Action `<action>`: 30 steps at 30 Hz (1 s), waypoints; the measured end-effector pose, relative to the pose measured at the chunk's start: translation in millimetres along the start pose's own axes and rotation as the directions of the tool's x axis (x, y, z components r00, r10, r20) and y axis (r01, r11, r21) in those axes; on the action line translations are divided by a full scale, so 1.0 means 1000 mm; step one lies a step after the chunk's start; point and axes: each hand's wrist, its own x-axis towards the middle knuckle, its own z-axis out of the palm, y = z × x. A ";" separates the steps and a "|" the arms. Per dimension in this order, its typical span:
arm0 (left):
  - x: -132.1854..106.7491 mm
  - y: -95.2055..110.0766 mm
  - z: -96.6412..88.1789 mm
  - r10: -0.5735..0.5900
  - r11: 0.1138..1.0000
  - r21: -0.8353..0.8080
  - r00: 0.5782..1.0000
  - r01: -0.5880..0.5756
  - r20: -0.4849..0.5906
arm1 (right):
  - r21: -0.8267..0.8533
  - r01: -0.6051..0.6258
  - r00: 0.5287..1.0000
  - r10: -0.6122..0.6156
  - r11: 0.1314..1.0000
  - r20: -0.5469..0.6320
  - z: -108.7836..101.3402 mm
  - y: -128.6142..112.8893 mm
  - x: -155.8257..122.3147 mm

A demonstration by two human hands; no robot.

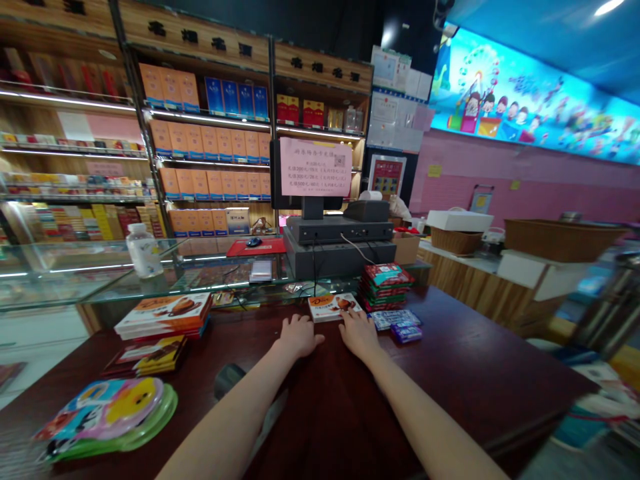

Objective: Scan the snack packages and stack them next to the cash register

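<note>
Ahead of me, lit wooden shelves point(195, 37) packed with boxed goods stand behind a glass display counter point(85, 273), and to my right a pink wall point(475, 167) rises beneath a bright cartoon mural point(520, 87).

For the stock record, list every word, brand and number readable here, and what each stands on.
"名烟名酒": on the wooden shelf header board
"Dove": on the stacked chocolate boxes
"Dove": on the small chocolate box
Pink notice: too small to read reliably
Small blue packets: too blurred to read
</note>
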 end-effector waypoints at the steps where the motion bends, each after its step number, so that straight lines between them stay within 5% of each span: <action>1: 0.000 -0.001 0.000 0.001 1.000 -0.003 1.000 -0.001 -0.006 | -0.001 0.001 1.000 -0.001 1.000 -0.003 -0.001 0.000 0.000; 14: -0.009 -0.023 -0.005 -0.028 0.999 -0.039 0.997 0.025 -0.069 | -0.029 -0.014 1.000 0.013 0.999 -0.012 0.000 -0.004 0.000; 30: -0.031 -0.076 -0.020 -0.134 0.989 -0.085 0.983 0.124 -0.123 | -0.036 -0.009 1.000 0.008 0.999 -0.024 -0.007 -0.009 -0.002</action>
